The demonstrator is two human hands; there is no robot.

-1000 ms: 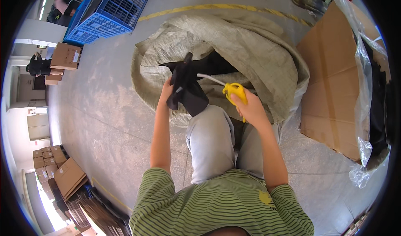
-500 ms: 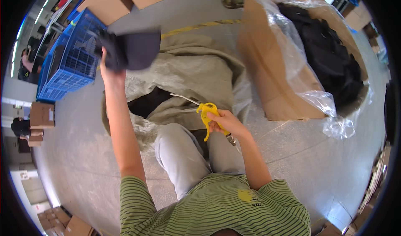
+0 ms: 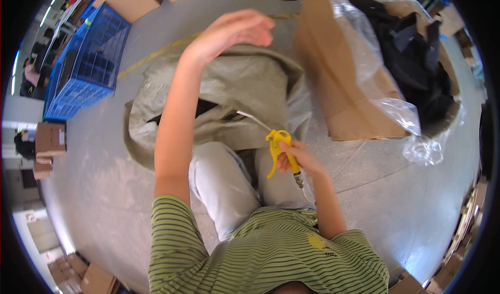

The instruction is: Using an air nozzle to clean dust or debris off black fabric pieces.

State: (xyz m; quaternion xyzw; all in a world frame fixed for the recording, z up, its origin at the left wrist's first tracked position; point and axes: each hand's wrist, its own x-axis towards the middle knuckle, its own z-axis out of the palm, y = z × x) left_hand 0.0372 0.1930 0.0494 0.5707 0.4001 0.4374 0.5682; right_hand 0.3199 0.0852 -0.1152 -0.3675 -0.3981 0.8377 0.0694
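Observation:
Nothing is in my left hand [image 3: 232, 33], which is raised over the far part of a beige woven sack [image 3: 245, 80] with its fingers loosely stretched. My right hand [image 3: 302, 157] is wrapped around the handle of a yellow air blow gun [image 3: 281, 138]. The thin metal nozzle points up and left across the sack, and a fitting with a thin hose hangs from the handle's lower end. Dark contents show through the sack's opening [image 3: 205, 107], partly behind my left forearm. To the right, black fabric items [image 3: 416, 59] fill a large cardboard box [image 3: 349, 85].
Clear plastic film [image 3: 398, 114] lines the box and spills over its near side. A blue plastic crate [image 3: 96, 54] stands at the far left, with cardboard boxes [image 3: 127, 0] behind it. Smaller cartons [image 3: 50, 138] sit at the left edge. Yellow tape [image 3: 156, 54] marks the floor.
My left hand has let go of the dark cap and swung right, from beside the crate to over the sack. The black pile in the box looks different. The blow gun has shifted slightly right.

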